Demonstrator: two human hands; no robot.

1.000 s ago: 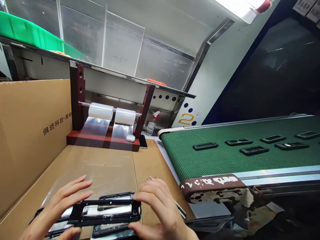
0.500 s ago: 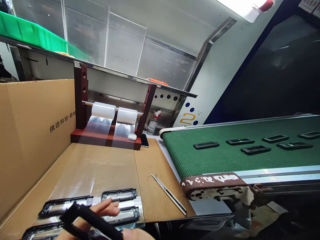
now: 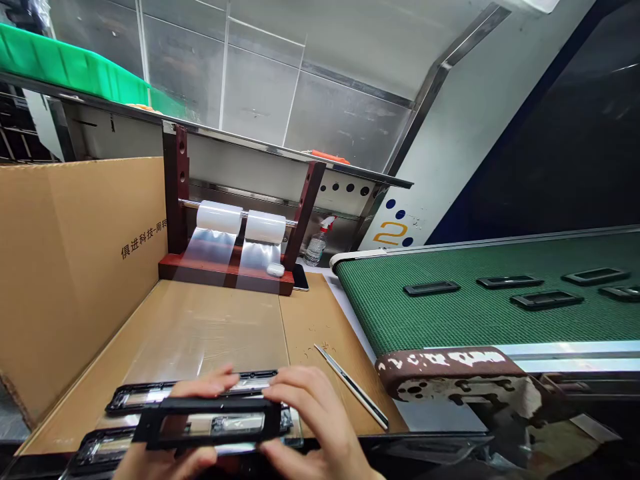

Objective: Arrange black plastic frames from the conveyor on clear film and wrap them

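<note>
A black rectangular frame (image 3: 215,441) with a long open window is held between my two hands, low in the head view. Around its left end curl the fingers of my left hand (image 3: 187,427), closed on it. At the right end my right hand (image 3: 313,427) pinches it, thumb below and fingers above. Behind and below it, several similar black frames lie on clear film, among them one at the back left (image 3: 143,395) and one at the lower left (image 3: 100,447). Others are partly covered by my hands.
Two film rolls (image 3: 265,227) hang on a dark red stand at the back. A cutter knife (image 3: 350,385) lies right of my hands. Beyond it, a green conveyor belt (image 3: 380,313) carries several black frames. A tall cardboard wall (image 3: 80,267) borders the left; a spray bottle (image 3: 316,247) stands behind.
The black frame has turned from slanted to nearly level, facing me. My right hand has come up onto its right end. The view has shifted slightly left.
</note>
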